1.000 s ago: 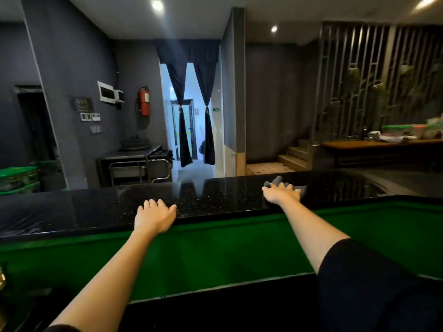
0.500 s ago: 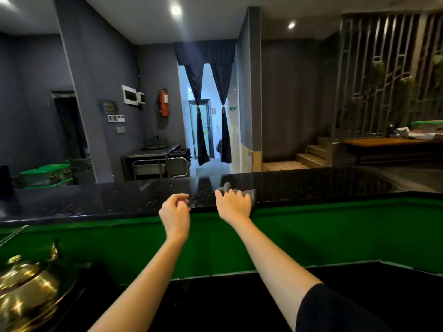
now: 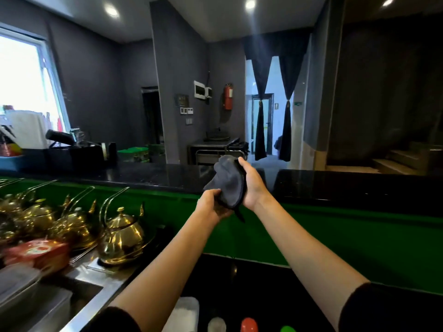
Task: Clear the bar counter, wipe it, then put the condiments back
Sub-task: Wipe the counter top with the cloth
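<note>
A dark grey cloth [image 3: 229, 183] is lifted off the black bar counter [image 3: 335, 185] and hangs between both hands, in front of the green counter front. My right hand [image 3: 251, 182] grips the cloth's upper right edge, fingers curled over the top. My left hand [image 3: 212, 204] holds its lower end from below. Condiment bottle tops, a white [image 3: 216, 325], a red [image 3: 249, 325] and a green one [image 3: 287, 329], show at the bottom edge on the lower black worktop.
Several brass teapots [image 3: 119, 233] stand on the steel worktop at the left, with a red packet [image 3: 38, 254] and a sink [image 3: 48, 305] nearer me. Black containers [image 3: 79, 154] and a blue tub [image 3: 9, 161] sit on the counter's far left end.
My right hand has lifted the cloth off the counter, and my left hand has taken hold of its lower end. The view has swung left, so the teapots and sink now show.
</note>
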